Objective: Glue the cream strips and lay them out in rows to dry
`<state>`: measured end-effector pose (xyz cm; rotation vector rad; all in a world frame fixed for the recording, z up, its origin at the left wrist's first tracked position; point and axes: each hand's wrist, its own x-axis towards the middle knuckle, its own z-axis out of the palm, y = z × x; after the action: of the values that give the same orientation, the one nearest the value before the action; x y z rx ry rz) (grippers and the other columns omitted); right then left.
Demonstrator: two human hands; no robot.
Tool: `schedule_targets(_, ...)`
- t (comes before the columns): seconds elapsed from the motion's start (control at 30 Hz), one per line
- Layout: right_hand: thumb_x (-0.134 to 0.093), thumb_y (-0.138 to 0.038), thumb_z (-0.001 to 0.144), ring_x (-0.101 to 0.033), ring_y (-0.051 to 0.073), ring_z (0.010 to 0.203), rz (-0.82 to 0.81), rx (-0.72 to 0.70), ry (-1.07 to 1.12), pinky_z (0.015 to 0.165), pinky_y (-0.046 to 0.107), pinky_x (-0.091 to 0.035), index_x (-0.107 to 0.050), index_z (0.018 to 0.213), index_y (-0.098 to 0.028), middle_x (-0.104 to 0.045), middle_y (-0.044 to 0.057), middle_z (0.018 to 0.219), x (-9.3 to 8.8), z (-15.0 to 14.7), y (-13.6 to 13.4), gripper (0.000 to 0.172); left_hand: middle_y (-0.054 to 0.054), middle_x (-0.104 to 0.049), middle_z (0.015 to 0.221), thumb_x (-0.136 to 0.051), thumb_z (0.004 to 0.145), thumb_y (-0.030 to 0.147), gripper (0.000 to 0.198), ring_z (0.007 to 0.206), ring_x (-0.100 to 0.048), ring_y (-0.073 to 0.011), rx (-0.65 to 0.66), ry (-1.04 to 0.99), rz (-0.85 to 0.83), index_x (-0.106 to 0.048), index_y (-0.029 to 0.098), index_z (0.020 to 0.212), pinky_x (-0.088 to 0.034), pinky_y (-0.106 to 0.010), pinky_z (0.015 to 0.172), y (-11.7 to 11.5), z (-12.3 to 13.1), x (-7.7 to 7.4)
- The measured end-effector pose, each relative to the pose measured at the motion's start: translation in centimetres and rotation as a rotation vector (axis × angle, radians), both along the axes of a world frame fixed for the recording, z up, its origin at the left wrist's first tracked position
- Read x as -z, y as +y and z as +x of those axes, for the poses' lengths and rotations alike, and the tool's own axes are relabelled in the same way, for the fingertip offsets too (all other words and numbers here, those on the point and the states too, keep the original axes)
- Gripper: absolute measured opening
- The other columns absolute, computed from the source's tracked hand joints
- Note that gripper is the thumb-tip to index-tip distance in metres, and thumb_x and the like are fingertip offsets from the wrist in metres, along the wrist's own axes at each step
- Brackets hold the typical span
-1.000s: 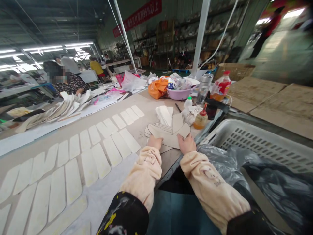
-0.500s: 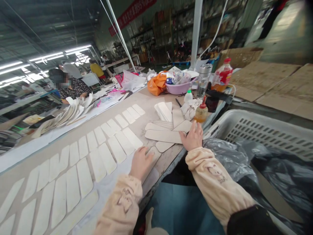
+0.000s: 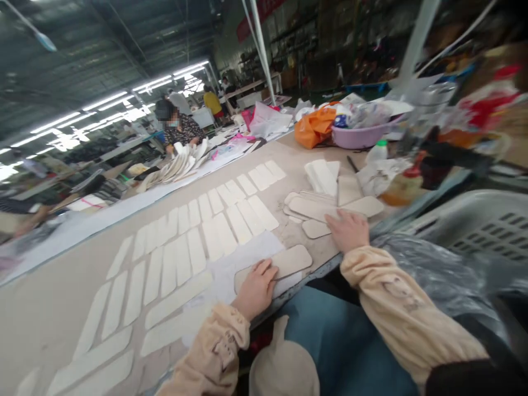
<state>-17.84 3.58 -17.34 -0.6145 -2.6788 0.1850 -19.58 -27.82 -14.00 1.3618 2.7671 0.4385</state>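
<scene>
My left hand (image 3: 256, 286) lies over a beige strip (image 3: 295, 260) with rounded ends and a dark edge, near the table's front edge. Its fingers rest on top, slightly apart; white paper (image 3: 264, 245) is beneath the strip. Farther right, my right hand (image 3: 350, 228) has its fingertips closed on the end of a long beige strip (image 3: 309, 208) on top of a loose pile; its thumb is partly hidden. A shorter strip (image 3: 317, 229) sticks out below that hand. Rows of pale rounded strips (image 3: 197, 250) are laid flat to the left.
Behind the pile are white pieces (image 3: 322, 176), a blurred bottle of amber liquid (image 3: 402, 187) and a purple basin (image 3: 358, 136) beside an orange bag (image 3: 313, 127). A white plastic crate (image 3: 466, 212) stands at right. A co-worker (image 3: 181, 129) is across the table.
My view has swung left. My left hand has come down from above the table onto the strip, which now lies on the white paper. My right hand stays at the pile.
</scene>
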Motion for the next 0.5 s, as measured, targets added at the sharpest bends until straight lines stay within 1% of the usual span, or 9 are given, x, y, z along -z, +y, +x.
schedule_targets(0.07,-0.052,-0.035,0.089,-0.035,0.029,0.111,-0.005,0.056,0.063,0.088,0.044,-0.025,-0.059,0.12,-0.031,-0.044,0.007,0.132,0.5,-0.5,1.0,0.032,-0.009,-0.056,0.12,-0.047,0.085,0.017,0.028,0.115,-0.048,-0.0187,0.013,0.02,0.005,-0.058,0.019,0.11,-0.042,-0.035,0.101,-1.3,0.5,-0.1)
schedule_targets(0.13,-0.052,-0.038,0.089,-0.035,0.029,0.112,-0.015,0.073,0.12,0.087,0.043,-0.024,-0.059,0.121,-0.03,-0.045,0.008,0.131,1.1,-1.1,1.8,0.033,-0.008,-0.06,0.111,-0.044,0.088,0.02,0.022,0.107,-0.052,-0.0172,-0.015,0.061,0.022,-0.061,0.017,0.103,-0.044,-0.033,0.098,-2.3,1.0,0.2)
schedule_targets(0.2,-0.051,-0.038,0.09,-0.035,0.029,0.113,-0.014,0.054,0.166,0.089,0.042,-0.023,-0.059,0.121,-0.026,-0.044,0.011,0.131,1.3,-1.3,2.2,0.035,-0.008,-0.062,0.102,-0.043,0.09,0.023,0.021,0.098,-0.054,-0.0171,-0.081,0.113,0.038,-0.062,0.018,0.096,-0.047,-0.033,0.091,-2.8,1.5,0.7)
schedule_targets(0.3,-0.051,-0.037,0.089,-0.037,0.028,0.116,0.0,-0.012,0.214,0.097,0.039,-0.021,-0.057,0.123,-0.017,-0.043,0.015,0.132,0.8,-0.7,2.1,0.04,-0.008,-0.061,0.089,-0.042,0.09,0.025,0.023,0.085,-0.054,-0.0184,-0.156,0.167,0.017,-0.063,0.018,0.085,-0.048,-0.034,0.081,-2.5,2.0,1.5)
schedule_targets(0.37,-0.049,-0.037,0.09,-0.037,0.027,0.119,-0.027,-0.094,0.234,0.101,0.038,-0.02,-0.056,0.125,-0.012,-0.043,0.016,0.132,-0.1,0.0,1.1,0.044,-0.008,-0.059,0.081,-0.041,0.089,0.025,0.025,0.081,-0.053,-0.0191,-0.182,0.198,-0.017,-0.062,0.018,0.077,-0.047,-0.035,0.076,-1.7,2.3,1.6)
schedule_targets(0.4,-0.049,-0.038,0.09,-0.037,0.026,0.12,-0.063,-0.159,0.24,0.102,0.036,-0.022,-0.055,0.126,-0.012,-0.044,0.017,0.131,-0.5,0.4,0.3,0.045,-0.008,-0.058,0.079,-0.042,0.089,0.024,0.025,0.079,-0.053,-0.0194,-0.19,0.213,-0.034,-0.061,0.018,0.073,-0.047,-0.035,0.074,-1.2,2.4,1.6)
schedule_targets(0.47,-0.049,-0.039,0.089,-0.04,0.023,0.12,-0.16,-0.347,0.231,0.103,0.032,-0.026,-0.053,0.128,-0.013,-0.046,0.015,0.13,-1.2,1.1,-1.7,0.047,-0.009,-0.057,0.079,-0.044,0.087,0.022,0.023,0.078,-0.053,-0.0197,-0.186,0.228,-0.076,-0.06,0.017,0.07,-0.046,-0.035,0.071,-0.3,2.6,1.3)
schedule_targets(0.5,-0.05,-0.039,0.087,-0.042,0.021,0.119,-0.21,-0.432,0.216,0.102,0.029,-0.029,-0.054,0.127,-0.017,-0.048,0.013,0.129,-1.3,1.3,-2.8,0.045,-0.01,-0.057,0.079,-0.045,0.086,0.021,0.021,0.077,-0.053,-0.0197,-0.17,0.226,-0.099,-0.06,0.017,0.071,-0.046,-0.035,0.069,0.0,2.7,1.1)
